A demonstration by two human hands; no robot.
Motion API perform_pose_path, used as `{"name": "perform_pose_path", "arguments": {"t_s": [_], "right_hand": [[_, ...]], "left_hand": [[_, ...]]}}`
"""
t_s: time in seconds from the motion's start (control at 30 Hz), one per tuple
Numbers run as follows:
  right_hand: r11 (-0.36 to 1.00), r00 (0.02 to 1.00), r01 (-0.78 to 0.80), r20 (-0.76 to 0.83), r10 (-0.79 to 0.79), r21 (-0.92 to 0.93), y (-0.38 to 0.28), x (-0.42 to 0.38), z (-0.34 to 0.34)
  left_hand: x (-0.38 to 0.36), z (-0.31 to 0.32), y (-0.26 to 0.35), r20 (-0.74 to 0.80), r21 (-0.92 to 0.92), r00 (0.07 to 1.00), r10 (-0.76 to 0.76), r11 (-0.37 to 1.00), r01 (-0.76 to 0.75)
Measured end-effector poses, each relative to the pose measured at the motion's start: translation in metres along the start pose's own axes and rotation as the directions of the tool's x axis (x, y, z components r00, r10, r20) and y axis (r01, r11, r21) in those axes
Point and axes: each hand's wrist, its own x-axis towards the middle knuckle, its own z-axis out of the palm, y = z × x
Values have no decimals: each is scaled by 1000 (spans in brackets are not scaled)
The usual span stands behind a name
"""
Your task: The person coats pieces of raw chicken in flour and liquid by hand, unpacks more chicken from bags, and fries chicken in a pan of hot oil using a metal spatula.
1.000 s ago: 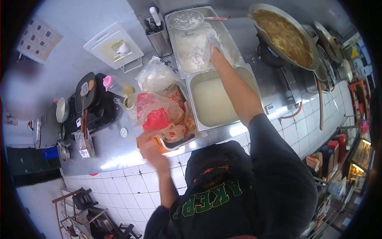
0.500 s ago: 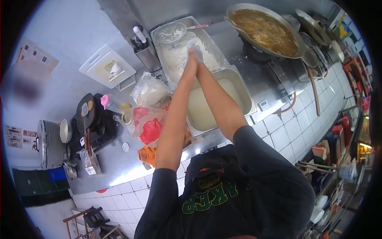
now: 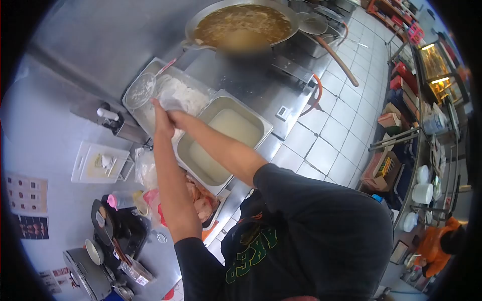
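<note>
My left hand point(image 3: 162, 118) and my right hand point(image 3: 176, 119) are close together over the near side of a metal tray point(image 3: 142, 116) of white flour point(image 3: 193, 95). Their fingers are whitened and blend into the flour, so I cannot make out whether anything is between them. A round strainer point(image 3: 141, 91) with a red-and-white handle lies in the tray's far left corner, dusted with flour. Under my right forearm is a deep metal pan point(image 3: 266, 125) of pale, cloudy liquid point(image 3: 233, 128). Raw meat point(image 3: 203, 203) sits beside my left forearm, partly covered.
A large wok point(image 3: 296, 22) of bubbling brown oil stands on the burner at the back. A wooden-handled skimmer point(image 3: 336, 60) juts over the counter edge. Left are a knife block point(image 3: 125, 128), cutting board point(image 3: 95, 163) and black pan point(image 3: 103, 220). A person in orange point(image 3: 437, 248) is far right.
My view has swung to the right, so trays and wok appear further left. My hands remain together over the flour. The raw meat and the person in orange have come into view.
</note>
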Motion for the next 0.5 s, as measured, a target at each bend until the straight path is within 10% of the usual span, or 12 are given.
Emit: {"name": "perform_pose_path", "arguments": {"t_s": [0.4, 0.5], "right_hand": [[957, 998, 55, -43, -45, 285, -85, -66, 29], [948, 982, -186, 6, 191, 260, -126, -111, 33]], "left_hand": [[32, 83, 16, -390, 419, 920, 43, 898, 135], [47, 94, 16, -458, 584, 868, 192, 801, 131]]}}
